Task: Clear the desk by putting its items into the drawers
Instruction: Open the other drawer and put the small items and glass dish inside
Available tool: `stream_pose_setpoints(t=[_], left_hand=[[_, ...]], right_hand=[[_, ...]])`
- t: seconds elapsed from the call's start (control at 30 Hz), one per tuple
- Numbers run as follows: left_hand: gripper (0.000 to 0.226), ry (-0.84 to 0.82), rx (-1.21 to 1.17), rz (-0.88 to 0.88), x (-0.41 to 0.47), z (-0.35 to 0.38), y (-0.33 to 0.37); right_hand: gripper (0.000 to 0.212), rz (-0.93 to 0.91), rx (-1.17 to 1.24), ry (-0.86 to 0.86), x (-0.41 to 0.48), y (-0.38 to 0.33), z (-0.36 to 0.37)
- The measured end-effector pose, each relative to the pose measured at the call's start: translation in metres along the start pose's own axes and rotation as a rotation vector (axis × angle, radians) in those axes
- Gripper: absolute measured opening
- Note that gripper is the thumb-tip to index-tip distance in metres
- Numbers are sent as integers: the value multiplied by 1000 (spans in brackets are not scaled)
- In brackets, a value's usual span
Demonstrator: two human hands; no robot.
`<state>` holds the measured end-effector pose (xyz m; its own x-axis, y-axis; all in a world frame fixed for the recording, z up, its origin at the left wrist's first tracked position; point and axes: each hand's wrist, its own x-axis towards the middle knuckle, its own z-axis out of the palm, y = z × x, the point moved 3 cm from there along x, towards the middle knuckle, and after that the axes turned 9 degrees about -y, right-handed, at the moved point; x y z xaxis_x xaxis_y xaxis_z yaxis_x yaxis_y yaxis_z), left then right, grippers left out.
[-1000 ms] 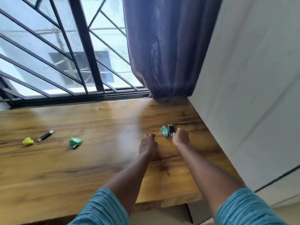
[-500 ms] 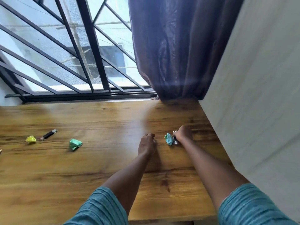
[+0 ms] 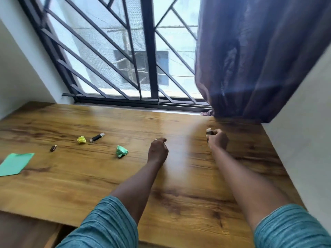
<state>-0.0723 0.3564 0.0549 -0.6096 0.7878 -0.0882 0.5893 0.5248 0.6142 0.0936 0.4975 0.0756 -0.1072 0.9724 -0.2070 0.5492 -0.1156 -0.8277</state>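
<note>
My right hand [image 3: 217, 140] is lifted slightly off the wooden desk [image 3: 179, 185] at the right, its fingers closed on a small dark object [image 3: 209, 132]; the teal paper ball that lay beside it is out of sight. My left hand [image 3: 158, 151] rests on the desk's middle, fingers curled with nothing visible in them. To the left lie a crumpled green paper ball [image 3: 121, 151], a crumpled yellow paper ball [image 3: 81, 140], a black USB stick [image 3: 97, 137], a small dark cap-like piece [image 3: 53, 148] and a flat green paper sheet [image 3: 15, 163].
A barred window [image 3: 125, 59] runs along the desk's far edge. A purple curtain [image 3: 254, 59] hangs at the back right. A white cabinet side [image 3: 304, 131] borders the desk on the right, a white wall the left. The desk's front edge is near my sleeves.
My right hand closed on the small dark object and raised it off the desk. The teal ball next to it is gone from sight. The view swung left, revealing the green sheet.
</note>
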Motion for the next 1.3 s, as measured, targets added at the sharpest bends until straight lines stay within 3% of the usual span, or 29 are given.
stream_pose_setpoints(t=[0.2, 0.4, 0.57, 0.7, 0.83, 0.97, 1.1, 1.3], left_hand=[[44, 63, 135, -3, 24, -72, -64], [38, 56, 256, -216, 55, -140, -158], [34, 17, 281, -286, 76, -155, -203], [34, 30, 186, -286, 85, -150, -221], [32, 65, 227, -217, 84, -145, -225], [31, 96, 190, -65, 66, -143, -224], [32, 129, 163, 80, 34, -140, -223], [30, 191, 108, 117, -49, -151, -233]], right_hand=[[26, -156, 107, -143, -38, -58, 86], [25, -156, 125, -322, -68, -85, 173], [24, -106, 115, -330, -76, -81, 212], [22, -69, 179, -231, -77, -67, 220], [13, 10, 317, -167, -83, -59, 220], [22, 99, 499, -218, -104, -54, 219], [22, 75, 605, -235, -137, -55, 219], [25, 23, 748, -298, -206, -40, 216]])
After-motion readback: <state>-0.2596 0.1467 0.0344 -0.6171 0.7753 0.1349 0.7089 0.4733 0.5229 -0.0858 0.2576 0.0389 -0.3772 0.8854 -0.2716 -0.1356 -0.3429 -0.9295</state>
